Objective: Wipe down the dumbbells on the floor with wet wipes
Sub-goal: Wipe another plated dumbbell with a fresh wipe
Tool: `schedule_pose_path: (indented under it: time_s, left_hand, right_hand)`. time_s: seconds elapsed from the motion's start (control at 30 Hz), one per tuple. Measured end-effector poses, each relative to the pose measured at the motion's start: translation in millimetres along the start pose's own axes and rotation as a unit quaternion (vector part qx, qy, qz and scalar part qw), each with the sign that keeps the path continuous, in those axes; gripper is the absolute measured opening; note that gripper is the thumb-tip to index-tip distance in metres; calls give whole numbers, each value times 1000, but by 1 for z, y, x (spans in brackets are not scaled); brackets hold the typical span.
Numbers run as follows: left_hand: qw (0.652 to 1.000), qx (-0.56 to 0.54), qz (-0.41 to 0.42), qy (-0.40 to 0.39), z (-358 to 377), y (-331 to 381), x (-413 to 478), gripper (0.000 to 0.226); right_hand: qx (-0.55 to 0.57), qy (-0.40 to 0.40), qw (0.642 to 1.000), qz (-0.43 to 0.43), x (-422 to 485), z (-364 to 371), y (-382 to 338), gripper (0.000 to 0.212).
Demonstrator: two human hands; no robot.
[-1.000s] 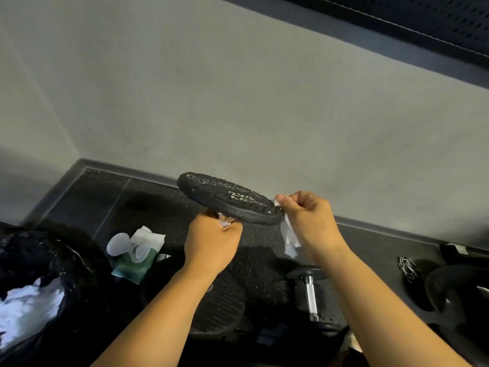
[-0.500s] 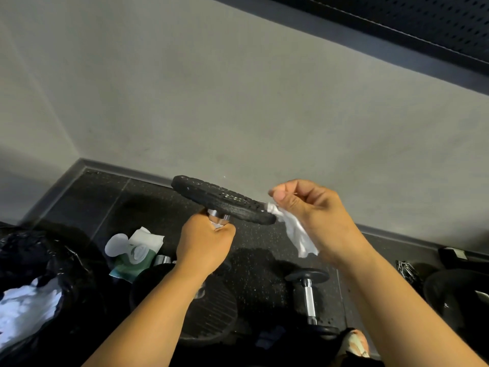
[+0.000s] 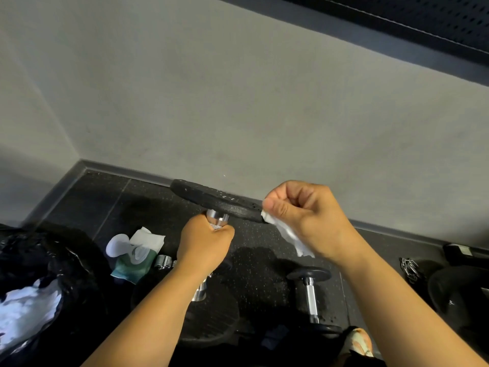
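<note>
My left hand (image 3: 203, 242) grips the chrome handle of a dumbbell (image 3: 217, 201) held upright, its black top plate tilted above my fist. My right hand (image 3: 304, 215) pinches a white wet wipe (image 3: 288, 235) against the plate's right rim. The lower plate of this dumbbell sits below my left forearm, partly hidden. A smaller dumbbell (image 3: 311, 298) with a chrome handle lies on the dark floor under my right wrist. An open green pack of wet wipes (image 3: 135, 254) lies on the floor to the left.
A black rubbish bag (image 3: 31, 287) with white used wipes fills the lower left. A grey wall and skirting run close behind. At the right lie a chain (image 3: 408, 268) and a dark round weight (image 3: 460, 292). A patterned shoe (image 3: 361, 340) shows at the bottom.
The top plate has tilted edge-on toward me, hiding its lettering. My right hand rose and slid the wipe along the plate's right rim. The view shifted slightly.
</note>
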State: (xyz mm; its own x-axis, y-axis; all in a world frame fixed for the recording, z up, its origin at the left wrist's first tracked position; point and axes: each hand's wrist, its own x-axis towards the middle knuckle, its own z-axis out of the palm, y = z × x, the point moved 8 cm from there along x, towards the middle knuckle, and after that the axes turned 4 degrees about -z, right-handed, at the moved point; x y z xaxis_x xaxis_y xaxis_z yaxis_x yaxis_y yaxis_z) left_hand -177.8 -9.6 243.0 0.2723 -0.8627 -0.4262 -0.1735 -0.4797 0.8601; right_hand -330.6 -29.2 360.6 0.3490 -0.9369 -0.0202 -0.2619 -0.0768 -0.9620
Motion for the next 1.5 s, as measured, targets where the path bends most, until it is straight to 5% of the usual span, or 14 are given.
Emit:
schedule_pose_path:
  time_s: [0.17, 0.3, 0.53, 0.6, 0.77, 1.17, 1.37, 1.5]
  left_hand:
    - [995, -67, -62, -43, 5, -8, 1, 18]
    - [980, -128, -128, -86, 17, -15, -4, 14]
    - [960, -168, -189, -120, 44, -27, -8, 8]
    - [961, -154, -196, -118, 51, -30, -9, 9]
    - [965, -121, -197, -125, 67, -38, -11, 17]
    - [963, -80, -238, -101, 127, -94, -15, 10]
    - [947, -94, -286, -109, 175, -128, -10, 12]
    - [941, -59, -310, -119, 204, -150, 4, 11]
  right_hand:
    - [113, 128, 980, 106, -5, -24, 30, 24]
    - [296, 224, 890, 264, -20, -22, 81, 19]
    - [376, 163, 832, 374, -37, 50, 141, 35]
    - [353, 153, 843, 377, -38, 56, 159, 14]
    - [297, 119, 842, 435, -50, 55, 187, 29]
    - [199, 61, 877, 433, -81, 24, 232, 11]
    - [182, 95, 859, 468, -95, 7, 277, 36]
    - [-25, -6, 886, 464, -83, -8, 303, 40]
